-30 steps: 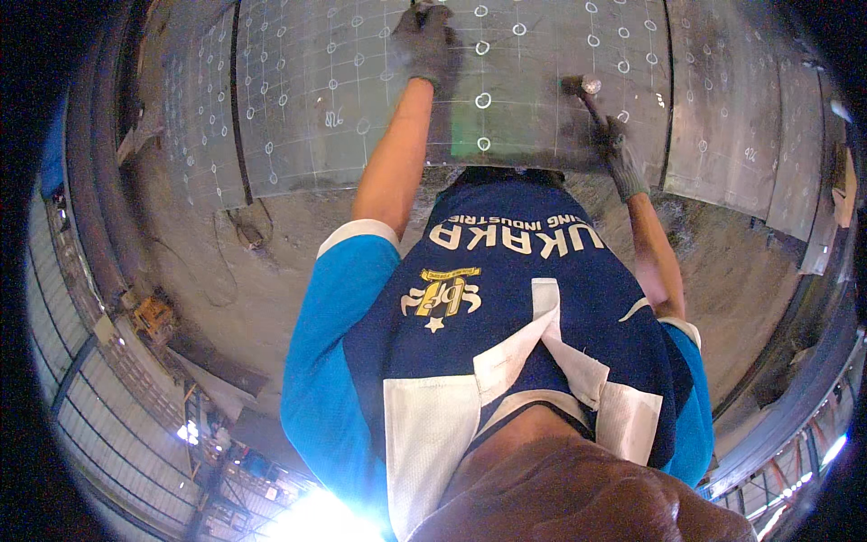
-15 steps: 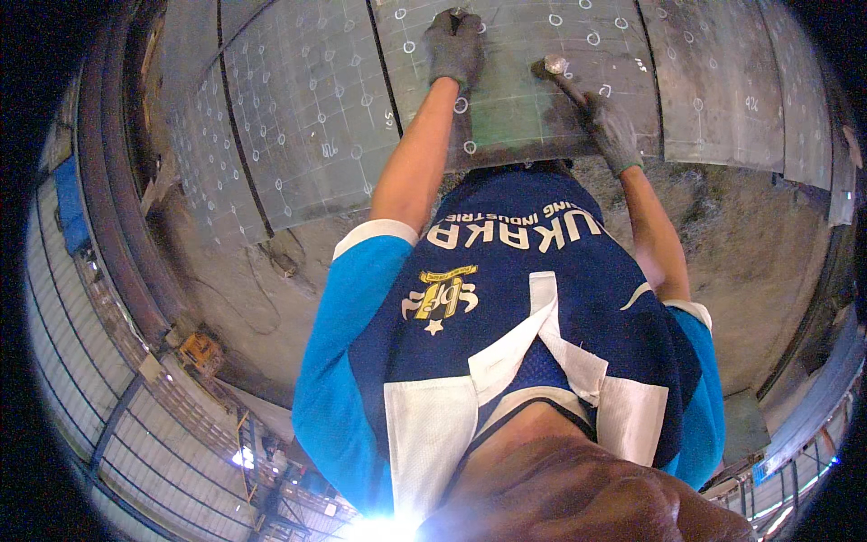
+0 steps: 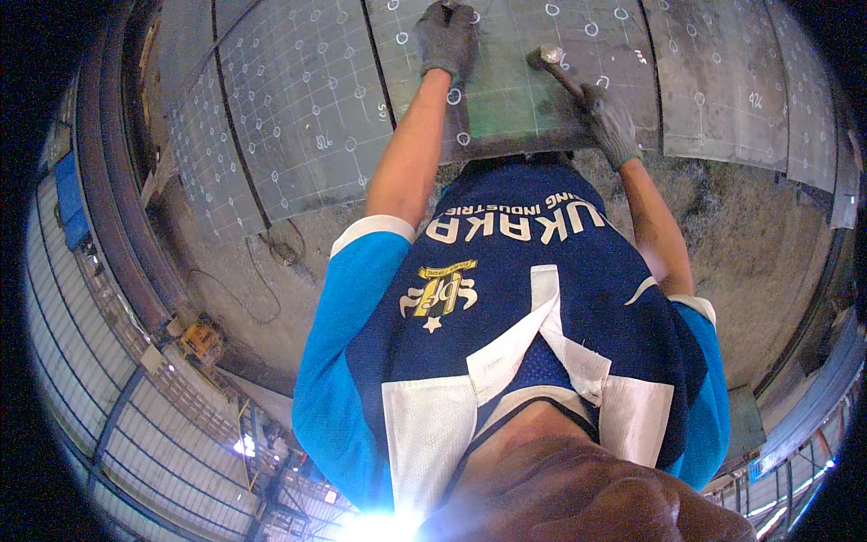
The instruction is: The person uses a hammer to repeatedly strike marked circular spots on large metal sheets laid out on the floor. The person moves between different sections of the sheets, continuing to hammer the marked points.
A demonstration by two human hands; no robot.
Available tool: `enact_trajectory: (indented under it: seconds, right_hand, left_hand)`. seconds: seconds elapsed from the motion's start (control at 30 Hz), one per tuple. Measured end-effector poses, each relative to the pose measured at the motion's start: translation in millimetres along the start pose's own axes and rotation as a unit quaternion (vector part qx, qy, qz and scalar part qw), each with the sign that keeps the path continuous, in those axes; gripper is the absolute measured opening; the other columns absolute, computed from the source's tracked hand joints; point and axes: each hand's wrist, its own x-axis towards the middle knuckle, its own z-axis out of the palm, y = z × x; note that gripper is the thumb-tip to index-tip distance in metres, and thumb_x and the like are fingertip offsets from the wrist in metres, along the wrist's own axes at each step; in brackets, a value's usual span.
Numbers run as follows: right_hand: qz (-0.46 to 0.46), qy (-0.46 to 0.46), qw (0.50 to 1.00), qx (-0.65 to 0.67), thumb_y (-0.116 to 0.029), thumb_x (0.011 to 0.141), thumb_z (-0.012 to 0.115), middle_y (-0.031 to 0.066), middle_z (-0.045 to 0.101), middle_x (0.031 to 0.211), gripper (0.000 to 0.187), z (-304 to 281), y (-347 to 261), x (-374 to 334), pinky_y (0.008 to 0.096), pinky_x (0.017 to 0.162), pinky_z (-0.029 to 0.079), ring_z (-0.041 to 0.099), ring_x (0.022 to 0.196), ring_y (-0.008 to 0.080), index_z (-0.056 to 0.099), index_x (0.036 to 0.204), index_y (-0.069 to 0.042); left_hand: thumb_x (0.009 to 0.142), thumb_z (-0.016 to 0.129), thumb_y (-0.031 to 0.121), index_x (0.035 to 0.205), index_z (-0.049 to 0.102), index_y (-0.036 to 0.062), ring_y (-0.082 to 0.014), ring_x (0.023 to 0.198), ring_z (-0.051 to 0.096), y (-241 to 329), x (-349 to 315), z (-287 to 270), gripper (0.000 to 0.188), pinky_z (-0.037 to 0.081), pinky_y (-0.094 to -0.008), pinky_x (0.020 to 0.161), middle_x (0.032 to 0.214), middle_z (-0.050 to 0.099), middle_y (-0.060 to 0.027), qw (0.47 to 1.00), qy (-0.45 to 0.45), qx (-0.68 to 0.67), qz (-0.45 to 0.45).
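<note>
My left hand (image 3: 449,41), in a dark grey work glove, is closed over the far part of a grey steel plate (image 3: 506,104). A small pale tip shows at its fingers by the picture's top edge; what it grips is mostly hidden. To its right, my right hand (image 3: 610,117), also gloved, is wrapped round the handle of a hammer (image 3: 566,79). The hammer's worn, shiny head points away to the left, over the plate; I cannot tell whether it touches. Chalk circles and thin grid lines mark the plate, and a greenish patch lies between my hands.
More chalk-marked plates lie to the left (image 3: 307,126) and right (image 3: 718,90), with dark gaps between them. A cable (image 3: 257,289) trails over the dusty floor. Long steel beams (image 3: 122,199) run along the far left, near an orange-yellow machine (image 3: 200,341).
The whole view has shifted a little, so the plates and both hands sit slightly higher and further left. Both hands keep their grip and nearly the same places over the plate.
</note>
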Motion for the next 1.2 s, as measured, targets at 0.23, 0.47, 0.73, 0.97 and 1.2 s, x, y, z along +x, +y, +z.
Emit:
enact_trajectory:
  seconds: [0.23, 0.47, 0.73, 0.97, 1.2]
  right_hand:
    - [-0.036, 0.054, 0.997, 0.029, -0.029, 0.104, 0.042, 0.0248, 0.067, 0.123, 0.041, 24.5, 13.8, -3.1, 0.0545, 0.093, 0.048, 0.063, 0.111, 0.0452, 0.063, 0.134, -0.009]
    - [0.073, -0.099, 0.982, 0.145, -0.031, 0.103, 0.05, 0.0215, 0.057, 0.145, 0.049, 7.8, 10.7, 20.5, 0.0457, 0.11, 0.045, 0.056, 0.133, 0.0369, 0.055, 0.147, -0.009]
    - [-0.113, 0.083, 0.973, 0.186, -0.037, 0.106, 0.044, 0.0145, 0.06, 0.133, 0.045, -120.7, -64.5, 131.8, 0.0421, 0.101, 0.045, 0.059, 0.12, 0.0305, 0.055, 0.138, -0.008]
    - [-0.104, -0.094, 0.987, 0.078, -0.024, 0.104, 0.048, 0.0164, 0.06, 0.108, 0.025, -92.2, -52.4, 174.8, 0.0419, 0.083, 0.047, 0.06, 0.099, 0.0295, 0.057, 0.118, -0.004]
    - [-0.044, -0.045, 0.978, 0.2, -0.006, 0.098, 0.056, 0.0228, 0.06, 0.103, 0.021, -47.7, -18.0, 110.7, 0.0487, 0.083, 0.048, 0.061, 0.095, 0.0413, 0.056, 0.118, 0.0]
  left_hand:
    - [0.098, 0.064, 0.021, 0.102, 0.066, -0.0004, -0.0213, 0.073, 0.061, 3.9, -4.2, -3.9, 0.022, 0.051, -0.0388, 0.068, 0.084, 0.068, -0.0118, 1.0, 0.008, 0.011, 0.01]
    - [0.098, 0.063, 0.021, 0.107, 0.066, -0.0006, -0.0223, 0.08, 0.062, 29.6, -6.1, -4.6, 0.024, 0.052, -0.0381, 0.074, 0.087, 0.067, -0.0114, 0.989, -0.051, -0.059, -0.128]
    - [0.097, 0.062, 0.021, 0.126, 0.064, 0.0003, -0.0312, 0.092, 0.069, -20.4, 2.5, 8.6, 0.036, 0.054, -0.042, 0.082, 0.102, 0.073, -0.0202, 0.995, -0.039, 0.073, 0.048]
    - [0.098, 0.061, 0.022, 0.131, 0.063, 0.0015, -0.0323, 0.097, 0.07, -11.2, 2.2, 16.9, 0.039, 0.054, -0.0431, 0.087, 0.105, 0.073, -0.0216, 0.999, -0.037, 0.018, 0.027]
    - [0.097, 0.062, 0.014, 0.122, 0.065, 0.0011, -0.0204, 0.078, 0.064, -5.3, 7.8, 0.4, 0.028, 0.054, -0.0367, 0.072, 0.088, 0.069, -0.0098, 0.996, 0.012, -0.08, -0.044]
